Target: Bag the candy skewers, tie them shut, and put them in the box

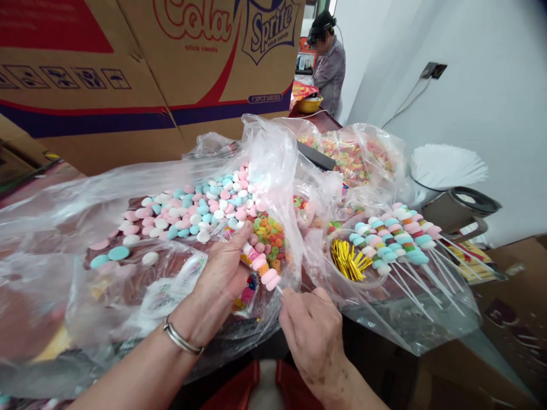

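Observation:
My right hand (311, 326) pinches the thin white stick of a candy skewer (269, 278), just below its lowest pink pieces. Pink and orange candies are threaded along the skewer, which slants up and left to my left hand (226, 270). That hand is closed about the skewer's upper part, thumb uppermost; its other fingers are partly hidden. A clear wrapper with colourful print (247, 297) shows beside and below the left fingers. Behind the hands lie loose pink, blue and white candies (192, 212) and a heap of small ring candies (270, 236).
Finished candy skewers (395, 236) lie at right beside a round tub of gold twist ties (350, 261). Behind are a bag of ring candies (348, 156), white sticks (447, 165) and a grey jug (459, 210). A large carton (141, 108) blocks the back left; a person (329, 65) stands beyond.

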A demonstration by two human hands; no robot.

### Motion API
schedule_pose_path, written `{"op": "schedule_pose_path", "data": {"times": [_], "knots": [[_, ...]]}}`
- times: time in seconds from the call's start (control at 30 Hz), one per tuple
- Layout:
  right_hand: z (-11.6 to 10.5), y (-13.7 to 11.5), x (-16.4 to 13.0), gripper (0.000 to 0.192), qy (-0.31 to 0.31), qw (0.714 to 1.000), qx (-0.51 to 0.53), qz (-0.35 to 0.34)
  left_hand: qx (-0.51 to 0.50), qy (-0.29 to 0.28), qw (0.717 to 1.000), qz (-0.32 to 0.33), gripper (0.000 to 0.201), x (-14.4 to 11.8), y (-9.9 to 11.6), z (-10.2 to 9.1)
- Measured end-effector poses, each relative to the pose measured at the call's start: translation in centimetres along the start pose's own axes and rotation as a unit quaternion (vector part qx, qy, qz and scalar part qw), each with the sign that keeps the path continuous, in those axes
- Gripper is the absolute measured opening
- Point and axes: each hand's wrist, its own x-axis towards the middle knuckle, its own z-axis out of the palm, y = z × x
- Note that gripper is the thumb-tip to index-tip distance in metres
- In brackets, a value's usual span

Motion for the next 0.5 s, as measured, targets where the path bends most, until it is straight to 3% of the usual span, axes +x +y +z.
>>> {"op": "schedule_pose_path", "data": {"times": [0.07,0.13,0.17,0.23,0.27,0.3,0.33,0.37,0.5], "knots": [[0.0,-0.3,-0.1,0.019,-0.012,0.998,0.05,0.029,0.007,0.01,1.0,-0.011,0.017,-0.3,-0.2,0.2],[-0.2,-0.6,-0.2,0.02,-0.062,0.969,0.194,0.141,0.01,0.001,0.999,-0.036,0.023,-0.7,-0.6,0.3],[-0.3,-0.6,-0.2,0.022,-0.094,0.926,0.289,0.226,0.008,-0.014,0.999,-0.048,0.023,-1.0,-0.8,0.3],[-0.5,-0.5,-0.1,0.023,-0.134,0.795,0.452,0.383,0.002,-0.044,0.997,-0.061,0.02,-1.4,-1.1,0.3],[-0.6,-0.4,-0.1,0.022,-0.138,0.737,0.5,0.432,0.001,-0.051,0.997,-0.063,0.017,-1.5,-1.1,0.2],[-0.7,-0.2,0.0,0.021,-0.139,0.703,0.526,0.459,0.001,-0.048,0.997,-0.062,0.015,-1.6,-1.0,0.2],[-0.9,-0.1,0.0,0.02,-0.14,0.693,0.532,0.466,0.002,-0.04,0.998,-0.058,0.015,-1.5,-0.7,0.2],[-1.0,0.1,0.0,0.02,-0.144,0.703,0.523,0.46,0.003,-0.029,0.998,-0.05,0.015,-1.5,-0.4,0.2],[-1.3,0.2,-0.1,0.022,-0.16,0.814,0.415,0.375,-0.018,-0.005,1.0,0.011,0.011,-1.0,0.9,0.1]]}}
